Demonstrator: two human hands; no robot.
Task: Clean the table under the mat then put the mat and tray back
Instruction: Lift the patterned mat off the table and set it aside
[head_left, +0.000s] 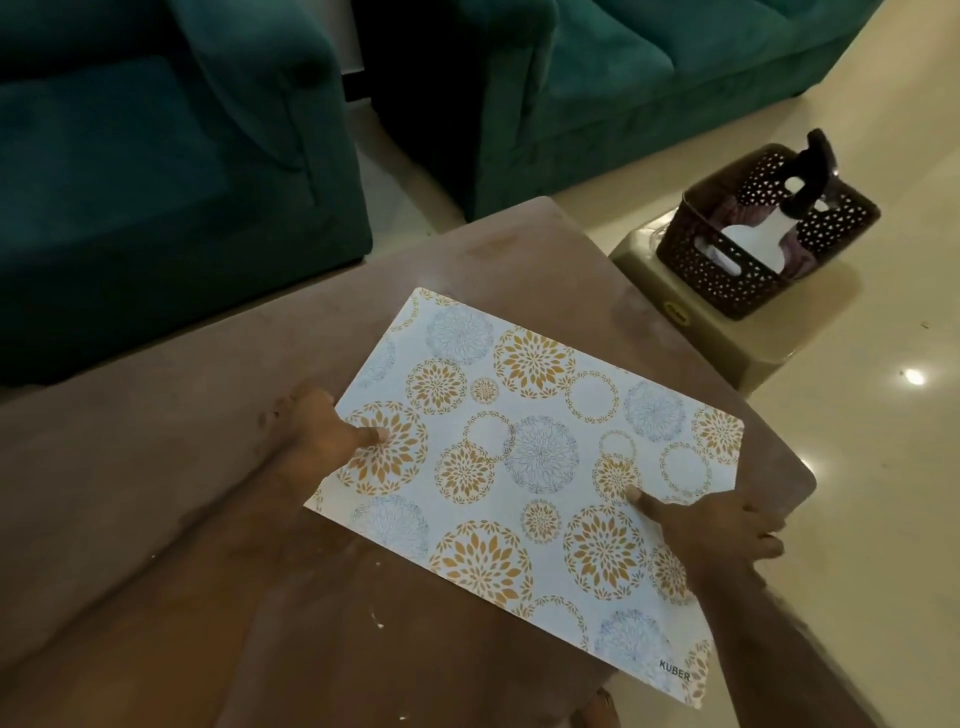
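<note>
Mat (524, 467) lies over my brown table (156, 493), its right edge past the table's rim. My left hand (317, 431) and right hand (711, 530) each pinch an edge, thumbs on top. Basket (763, 234) sits on a stool (727, 332).

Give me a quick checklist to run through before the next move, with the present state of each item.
1. Mat on the table: ok, it lies flat with the pattern up.
2. Both hands on the mat: ok, left hand holds the left edge, right hand the right edge, thumbs on top.
3. Mat square with the table: not ok, it sits skewed, and its near corner hangs over the table edge.
4. Table wiped clean: cannot tell; pale smears and specks show on the bare top.
5. Basket ready to go back: ok, it waits on the stool beside the table.
6. Wiping cloth put away: cannot tell.
</note>
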